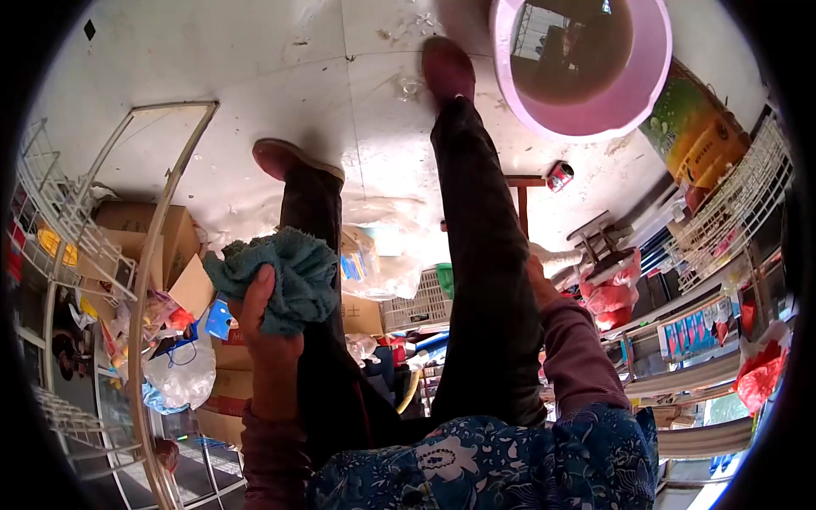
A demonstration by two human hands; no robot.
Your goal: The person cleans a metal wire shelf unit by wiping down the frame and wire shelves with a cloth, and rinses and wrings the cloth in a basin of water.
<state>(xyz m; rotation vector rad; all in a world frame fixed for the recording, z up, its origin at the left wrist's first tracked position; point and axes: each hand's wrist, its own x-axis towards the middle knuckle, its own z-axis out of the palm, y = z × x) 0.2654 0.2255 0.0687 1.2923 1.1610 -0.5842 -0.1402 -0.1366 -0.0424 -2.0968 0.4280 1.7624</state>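
Item: 1 teal cloth (287, 276), thick and rough-piled, crumpled into a loose bundle. Location: in the left hand (262, 327), raised in front of the left trouser leg (313, 204); whether it touches the leg cannot be told.

Left hand: closed on the cloth from below, thumb laid over the near side, the folds spilling past the grip. Right hand (541, 283): beside the right trouser leg (484, 246), fingers hidden behind it; whether they are spread, curled or holding anything cannot be told.

Step in hand, by judgement: the cloth is carried bunched, with 1 hand visibly on it. Handling calls for a gathered grip, since the loose folds could slip or drag; opening it out would call for a hold on an edge.

Surroundings: 1 pink tub (583, 127) of cloudy water (568, 72), on the pale floor (374, 102), well apart from the cloth. 2 reddish shoes (448, 68), set apart. 1 red can (560, 176), near the right leg. Cardboard boxes (228, 387) and 1 white plastic bag (183, 374), at the left. White wire racks (738, 200), at the sides. 1 blue floral garment (484, 463), at the lower edge.
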